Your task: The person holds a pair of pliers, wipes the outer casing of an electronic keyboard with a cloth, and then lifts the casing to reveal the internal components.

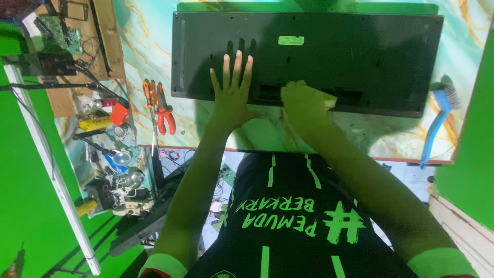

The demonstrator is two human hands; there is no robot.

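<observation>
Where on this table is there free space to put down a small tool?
Bare marbled tabletop lies between the black panel's near edge and the table's front edge, right of the right hand. A narrower strip runs between the red-handled pliers and the left hand. The far left, around the yellow tool and wires, is crowded. The blue brush takes the right edge.

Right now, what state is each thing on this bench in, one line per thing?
Black panel: lying flat, back side up.
Left hand: open, fingers spread, pressing flat on the panel.
Right hand: closed on a yellow cloth at the panel's near edge.
Pliers: lying on the table, untouched.
Screwdriver: lying beside the pliers.
Blue brush: lying right of the panel, untouched.
</observation>
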